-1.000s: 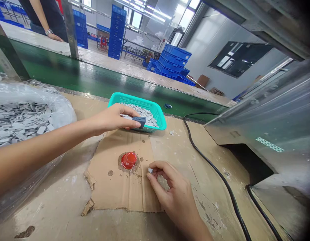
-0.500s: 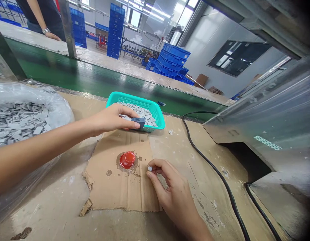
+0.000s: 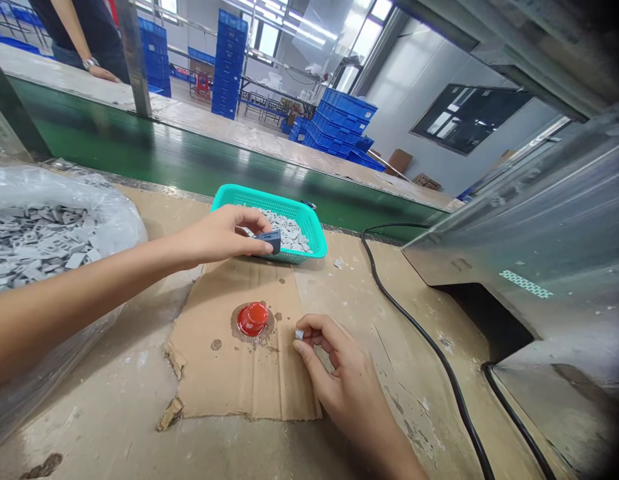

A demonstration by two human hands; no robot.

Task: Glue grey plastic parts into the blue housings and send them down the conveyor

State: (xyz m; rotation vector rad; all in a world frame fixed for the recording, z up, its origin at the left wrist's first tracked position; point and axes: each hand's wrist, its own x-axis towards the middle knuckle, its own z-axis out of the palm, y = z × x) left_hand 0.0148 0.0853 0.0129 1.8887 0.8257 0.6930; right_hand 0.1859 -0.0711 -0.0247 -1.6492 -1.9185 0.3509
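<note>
My left hand [image 3: 232,231] pinches a dark blue block [image 3: 270,241] over the near edge of a turquoise basket [image 3: 317,233], which holds many small grey pieces [image 3: 289,230]. Between the thumb and forefinger of my right hand [image 3: 339,367] is a small light grey piece [image 3: 299,334], held above the right edge of a torn cardboard sheet [image 3: 229,380]. A red cup-like object [image 3: 253,319] stands on that cardboard, with a wet stain around its base.
A clear plastic bag [image 3: 124,223] of grey pieces lies at the left. Behind the basket runs a green conveyor [image 3: 189,163]. A black cable [image 3: 419,327] and a metal machine [image 3: 564,220] are on the right. Across the conveyor, a person's hand [image 3: 103,73] rests on a ledge.
My left hand, with the dark blue block, has shifted slightly left over the basket's edge. My right hand keeps its pinch, nearly still. The whole view has moved slightly.
</note>
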